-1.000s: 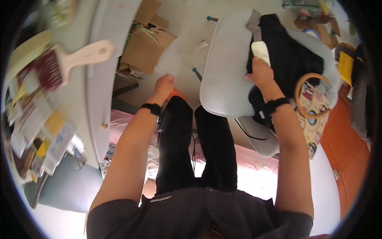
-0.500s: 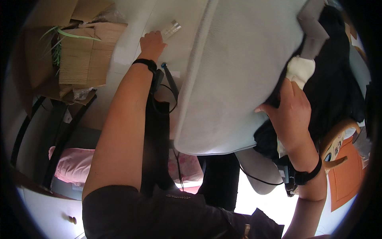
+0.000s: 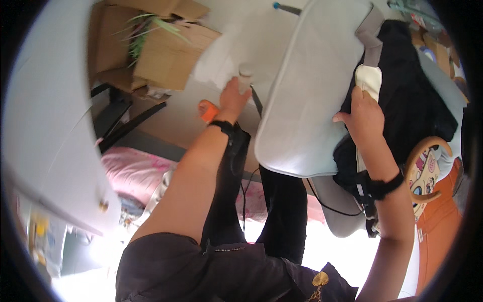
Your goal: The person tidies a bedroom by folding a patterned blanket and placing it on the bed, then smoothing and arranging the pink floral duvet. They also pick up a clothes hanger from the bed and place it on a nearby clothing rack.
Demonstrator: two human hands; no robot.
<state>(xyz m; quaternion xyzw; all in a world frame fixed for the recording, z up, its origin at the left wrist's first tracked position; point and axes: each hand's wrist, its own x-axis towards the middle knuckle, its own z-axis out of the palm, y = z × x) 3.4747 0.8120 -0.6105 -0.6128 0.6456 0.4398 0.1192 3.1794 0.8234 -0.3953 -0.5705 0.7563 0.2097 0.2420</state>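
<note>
At the centre, my left hand [image 3: 235, 99] is closed around a clear, bottle-like cylinder [image 3: 245, 73], beside the left edge of a pale grey padded board [image 3: 307, 95]. A black garment [image 3: 410, 95] lies on the board's right part. Along the garment's near side runs a grey strap [image 3: 372, 43] that joins a cream, flat piece [image 3: 370, 78]. On that cream piece rests my right hand [image 3: 368, 120], fingers laid over it and thumb stretched out to the left. Part of the cream piece is hidden beneath this hand.
An opened cardboard box [image 3: 171, 55] with a green plant stands at the far left. Nearer are an orange object [image 3: 207, 110] and a pink cushion [image 3: 136, 166]. A wooden-rimmed, patterned object [image 3: 425, 171] stands at the right by an orange surface [image 3: 437, 221].
The view has shifted, moving the box rightward and bringing the orange object into sight. My left hand has drawn nearer to me with the cylinder. My right hand stays at the cream piece.
</note>
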